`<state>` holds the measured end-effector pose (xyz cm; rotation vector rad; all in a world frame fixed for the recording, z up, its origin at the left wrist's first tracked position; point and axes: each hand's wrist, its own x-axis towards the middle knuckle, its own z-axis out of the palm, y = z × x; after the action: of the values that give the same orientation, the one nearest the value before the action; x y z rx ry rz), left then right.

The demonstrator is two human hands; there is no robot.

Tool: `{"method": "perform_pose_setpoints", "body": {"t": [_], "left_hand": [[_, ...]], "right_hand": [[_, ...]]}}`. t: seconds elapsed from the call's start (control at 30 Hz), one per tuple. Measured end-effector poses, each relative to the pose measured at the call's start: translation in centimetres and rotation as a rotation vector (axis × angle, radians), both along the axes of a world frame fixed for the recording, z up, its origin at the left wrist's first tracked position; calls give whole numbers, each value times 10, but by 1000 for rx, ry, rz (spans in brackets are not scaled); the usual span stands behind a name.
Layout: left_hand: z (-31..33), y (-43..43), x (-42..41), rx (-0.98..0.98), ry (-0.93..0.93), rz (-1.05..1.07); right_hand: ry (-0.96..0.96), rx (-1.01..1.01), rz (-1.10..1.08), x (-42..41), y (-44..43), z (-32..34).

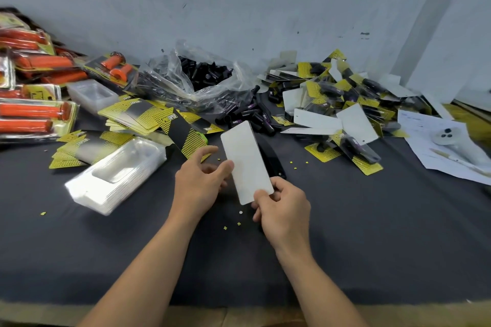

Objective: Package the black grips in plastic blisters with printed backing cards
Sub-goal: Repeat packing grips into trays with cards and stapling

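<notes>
The backing card [247, 162], white side up, is held above the dark grey cloth table [345, 220], its long axis pointing away toward the pale wall [239, 8]. At its near corner the right hand [281, 210] pinches it; the left hand [199, 183] pinches its left edge.

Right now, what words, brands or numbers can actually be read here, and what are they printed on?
"TAPER", as far as the blur allows: on the yellow-and-black backing cards.
White lettering on the loose black grips: too blurred to read.
Logo on the orange grip packs: too blurred to read.
Print on the paper sheet: too small to read.
The held white card: blank on the side shown.
</notes>
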<state>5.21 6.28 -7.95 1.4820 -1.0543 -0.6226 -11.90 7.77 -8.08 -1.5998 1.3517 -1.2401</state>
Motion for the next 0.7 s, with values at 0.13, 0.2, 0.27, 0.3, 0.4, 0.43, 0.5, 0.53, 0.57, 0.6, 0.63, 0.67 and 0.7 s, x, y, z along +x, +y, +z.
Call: {"method": "perform_pose_setpoints", "body": {"t": [0.13, 0.2, 0.27, 0.3, 0.4, 0.43, 0.5, 0.53, 0.57, 0.6, 0.63, 0.67, 0.7], "left_hand": [[3, 0, -4, -1, 132, -150], [2, 0, -2, -1, 95, -204], [4, 1, 5, 16, 171, -243], [5, 0, 9, 26, 307, -270], [6, -3, 17, 32, 547, -229], [7, -4, 19, 40, 572, -193], [10, -4, 20, 64, 621, -184], [10, -5, 22, 83, 654, -208], [12, -4, 24, 108, 687, -235], [14, -3, 25, 123, 716, -267], [15, -3, 26, 130, 737, -293], [15, -2, 26, 133, 747, -308], [16, -1, 26, 137, 743, -323]], "right_hand": [[212, -290, -89, 8, 3, 2], [406, -459, -57, 16, 6, 1], [596, -630, -4, 24, 9, -1], [653, -678, 41, 27, 9, -1], [693, -626, 195, 26, 1, -1], [624, -523, 247, 23, -1, -1], [358, -288, 208, 17, -5, 1], [244, -174, 135, 14, -7, 3], [169, -64, 89, 12, -9, 5], [121, 29, 93, 11, -12, 7], [106, 86, 134, 10, -14, 8], [120, 107, 181, 10, -14, 10], [146, 113, 217, 11, -14, 11]]}}
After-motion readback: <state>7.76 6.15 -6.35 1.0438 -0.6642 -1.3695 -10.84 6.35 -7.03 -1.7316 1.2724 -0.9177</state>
